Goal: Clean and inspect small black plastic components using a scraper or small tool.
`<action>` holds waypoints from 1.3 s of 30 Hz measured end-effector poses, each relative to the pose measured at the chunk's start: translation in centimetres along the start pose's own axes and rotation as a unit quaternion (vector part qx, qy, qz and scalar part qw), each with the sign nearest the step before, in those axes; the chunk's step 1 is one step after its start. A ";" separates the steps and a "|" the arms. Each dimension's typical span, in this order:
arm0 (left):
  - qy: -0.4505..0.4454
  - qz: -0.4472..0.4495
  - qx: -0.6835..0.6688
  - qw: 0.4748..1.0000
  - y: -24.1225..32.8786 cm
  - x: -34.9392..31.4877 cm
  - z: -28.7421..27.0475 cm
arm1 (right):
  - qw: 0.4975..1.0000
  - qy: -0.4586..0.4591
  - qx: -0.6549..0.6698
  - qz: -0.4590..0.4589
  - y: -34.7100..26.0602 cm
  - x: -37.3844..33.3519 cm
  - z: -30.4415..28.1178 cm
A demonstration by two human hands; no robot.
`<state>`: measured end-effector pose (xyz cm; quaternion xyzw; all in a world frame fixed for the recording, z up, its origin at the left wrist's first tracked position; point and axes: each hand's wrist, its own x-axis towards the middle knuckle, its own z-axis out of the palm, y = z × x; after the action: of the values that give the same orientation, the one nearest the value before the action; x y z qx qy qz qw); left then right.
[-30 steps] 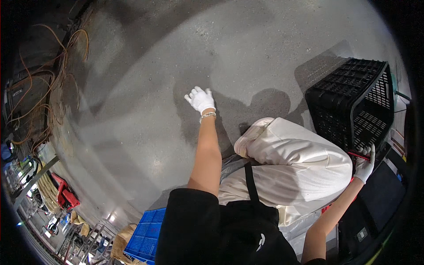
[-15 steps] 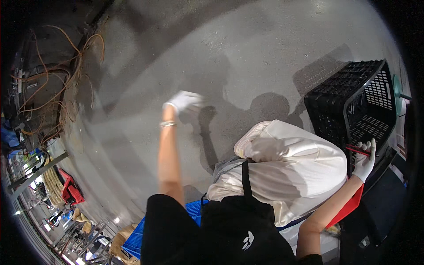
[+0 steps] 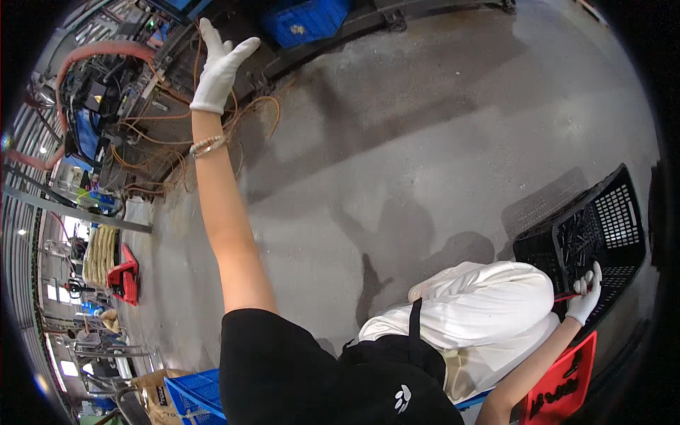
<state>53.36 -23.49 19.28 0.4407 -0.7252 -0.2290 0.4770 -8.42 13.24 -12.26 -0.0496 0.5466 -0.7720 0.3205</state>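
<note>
Grey floor [image 3: 319,234] was shadowed; the left hand [image 3: 217,71] was raised, fingers splayed and empty, while a red-handled tool [image 3: 564,298] was held by the right hand [image 3: 584,301] (fingers partly curled) beside the black crate [image 3: 616,216].

I see the person's left arm [image 3: 228,219] stretched to the far left, gloved left hand [image 3: 215,76] splayed, and the right arm [image 3: 530,368] angled to the near right, right hand [image 3: 585,301] curled, one finger [image 3: 597,273] straight.

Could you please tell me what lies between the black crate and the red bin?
In the head view, the gloved right hand, holding a slim red tool, appears between the red bin and black crate, overlapping the crate.
</note>
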 end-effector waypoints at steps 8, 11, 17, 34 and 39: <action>0.276 0.207 0.593 0.727 7.3 -2.6 -1.1 | 0.999 -0.002 0.037 -0.009 0.1 -0.1 -0.2; 0.316 0.165 0.534 0.767 6.6 -2.3 -1.1 | 0.999 0.003 0.038 -0.024 -0.4 0.0 -0.8; 0.283 0.096 0.591 0.750 2.4 -2.8 1.1 | 0.979 -0.011 0.193 -0.062 -4.0 -2.8 -4.9; -0.515 -0.066 0.230 0.823 -13.7 -17.4 32.0 | 0.875 0.448 -0.007 -0.185 -2.9 -33.5 -24.0; -0.580 -0.024 0.198 0.790 -14.7 -16.5 38.4 | 0.799 0.588 -0.016 -0.125 -0.7 -40.6 -25.6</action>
<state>27.78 -20.19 -16.75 0.3273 -0.8841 -0.3041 -0.1370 12.41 56.47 -10.76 0.3405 0.6316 -0.6773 -0.1627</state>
